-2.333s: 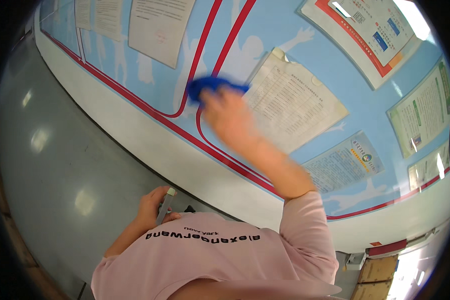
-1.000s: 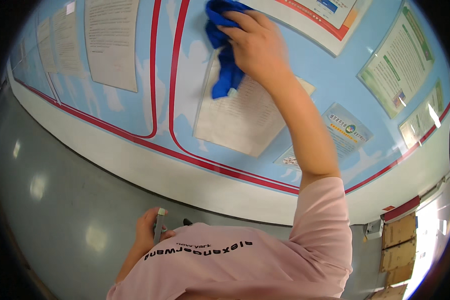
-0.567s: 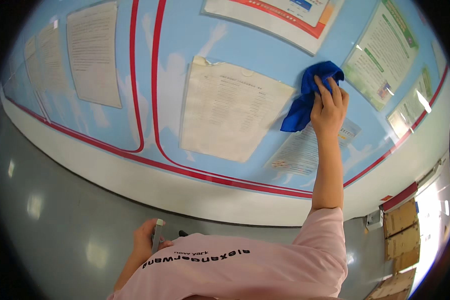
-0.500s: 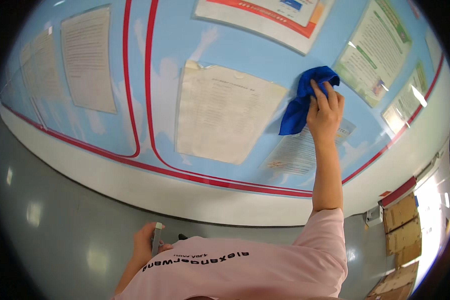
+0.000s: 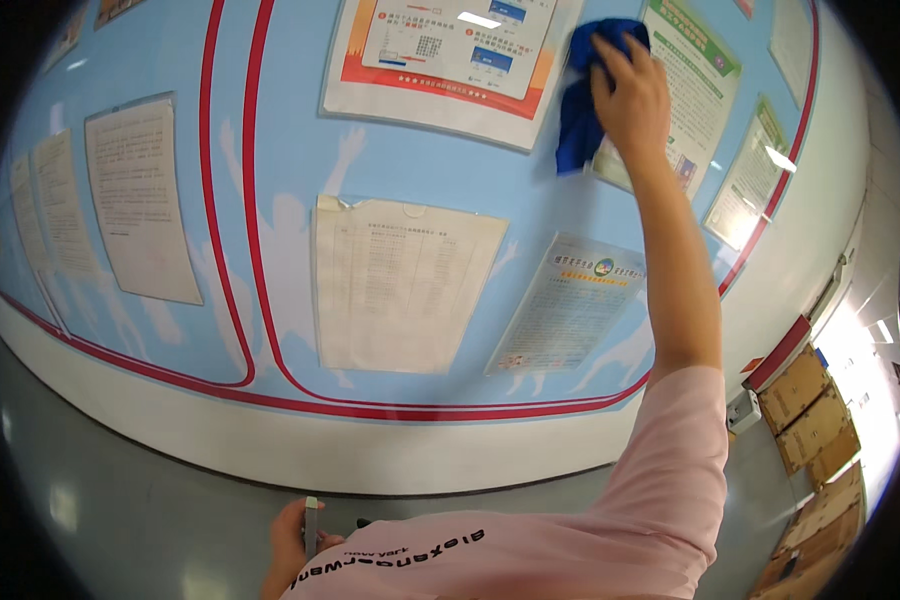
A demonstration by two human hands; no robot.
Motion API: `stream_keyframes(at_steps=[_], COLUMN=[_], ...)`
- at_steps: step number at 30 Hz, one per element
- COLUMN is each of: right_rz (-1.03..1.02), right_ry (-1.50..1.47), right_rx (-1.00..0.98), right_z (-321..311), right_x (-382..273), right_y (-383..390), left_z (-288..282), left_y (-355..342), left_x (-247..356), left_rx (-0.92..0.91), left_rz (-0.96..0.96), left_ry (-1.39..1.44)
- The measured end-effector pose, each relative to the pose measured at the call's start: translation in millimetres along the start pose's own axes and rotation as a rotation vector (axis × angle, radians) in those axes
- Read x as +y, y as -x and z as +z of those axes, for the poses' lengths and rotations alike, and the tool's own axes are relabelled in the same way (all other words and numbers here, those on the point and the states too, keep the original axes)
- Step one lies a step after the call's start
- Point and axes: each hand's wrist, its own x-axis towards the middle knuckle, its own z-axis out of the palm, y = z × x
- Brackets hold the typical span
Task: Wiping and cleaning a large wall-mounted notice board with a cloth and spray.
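Note:
My right hand (image 5: 635, 95), its arm stretched far up, presses a blue cloth (image 5: 576, 120) flat against a light blue wall board (image 5: 390, 165). The cloth lies between an orange-bordered poster (image 5: 430, 100) and a green-topped notice (image 5: 698, 95), overlapping the edge of the latter. Low by my waist, my left hand (image 5: 290, 530) is closed round a slim grey object with a pale end (image 5: 311, 518); its kind I cannot make out. Below the cloth hang a light blue printed sheet (image 5: 570, 305) and a yellowed paper sheet (image 5: 400, 290).
More paper sheets (image 5: 145, 200) hang on the left panel, beyond two red stripes (image 5: 253, 200). A white wall base (image 5: 370, 455) meets the grey floor (image 5: 120, 480). Cardboard boxes (image 5: 805, 410) are stacked at the right, near a bright opening.
My right hand has slid the cloth upward along the board, away from the light blue sheet. The view has shifted, showing more of the upper posters. My left hand stays low with its object.

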Motion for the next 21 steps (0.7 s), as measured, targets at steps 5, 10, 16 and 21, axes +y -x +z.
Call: stream_keyframes(at_steps=[5,10,16,21], right_rz=[0.12,0.162,0.041,-0.007], right_ry=[0.037,0.128,0.24,0.44], right_rx=[-0.023,-0.067,-0.129,-0.146], right_z=[35,45,61,23], right_x=[45,71,73,-4], right_y=[-80,-131,-135,-74], left_z=[-3,-2,-3,0], left_y=[1,6,-1,-7], left_x=[-6,16,-22,-26], left_rx=[0.056,0.102,0.196,0.251], left_rz=[-0.043,-0.098,0.045,-0.022], left_ry=[-0.095,-0.092,-0.122,-0.077])
